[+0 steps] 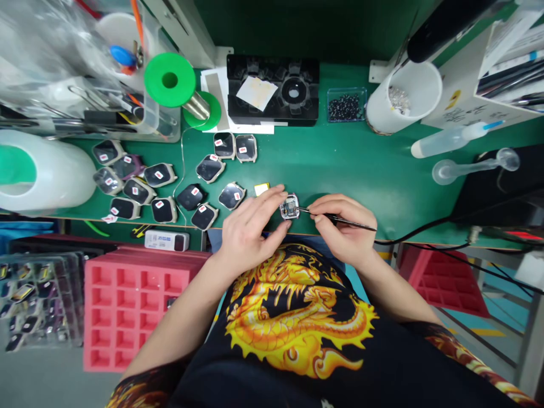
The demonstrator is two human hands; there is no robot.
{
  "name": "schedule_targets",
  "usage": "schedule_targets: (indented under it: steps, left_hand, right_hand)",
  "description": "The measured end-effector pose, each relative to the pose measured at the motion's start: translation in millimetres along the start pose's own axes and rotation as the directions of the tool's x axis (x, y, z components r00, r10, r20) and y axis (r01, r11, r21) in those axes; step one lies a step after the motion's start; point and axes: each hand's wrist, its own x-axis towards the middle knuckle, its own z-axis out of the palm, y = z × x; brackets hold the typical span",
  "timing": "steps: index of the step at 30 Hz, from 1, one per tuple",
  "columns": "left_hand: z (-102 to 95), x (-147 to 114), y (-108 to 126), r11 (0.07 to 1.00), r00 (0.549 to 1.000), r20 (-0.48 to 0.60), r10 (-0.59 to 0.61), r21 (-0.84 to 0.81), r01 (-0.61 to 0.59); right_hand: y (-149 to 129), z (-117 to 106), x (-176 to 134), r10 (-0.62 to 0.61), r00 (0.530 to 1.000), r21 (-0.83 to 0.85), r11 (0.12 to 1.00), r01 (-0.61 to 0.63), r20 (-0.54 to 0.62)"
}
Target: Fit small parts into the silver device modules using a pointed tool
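Head: watch case (290,207) in left hand (249,228)

Left fingers (267,207) holding open watch case (290,207), right fingers (330,204) pinching slim dark tool (349,222), green bench (323,161)

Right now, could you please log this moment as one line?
left hand: holding opened watch case; right hand: holding thin black tool, tip at circuit board; further left: labelled watch cases

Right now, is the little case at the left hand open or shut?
Open: at the left hand, the little case shows its electronic parts, with no cover over them.
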Motion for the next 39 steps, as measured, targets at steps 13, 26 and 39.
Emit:
schedule_targets:
  steps: [13,26,39]
  left_hand:
    - [6.9,-1.8,-5.5,0.997,0.998,-0.050,-0.025,0.066,0.028]
    - [9.1,-2.7,-6.4,0.997,0.995,-0.094,-0.045,0.056,0.050]
    - [9.8,-2.5,-5.1,0.995,0.991,-0.091,-0.095,0.004,0.095]
  right_hand:
    - [-1.4,-12.3,-7.6,-0.077,0.995,-0.070,0.994,0.082,0.066]
    - [-0.7,-4.9,-3.8,-0.104,0.991,-0.098,0.989,0.112,0.085]
    - [1.7,-3.8,-5.8,-0.143,0.987,-0.132,0.980,0.152,0.076]
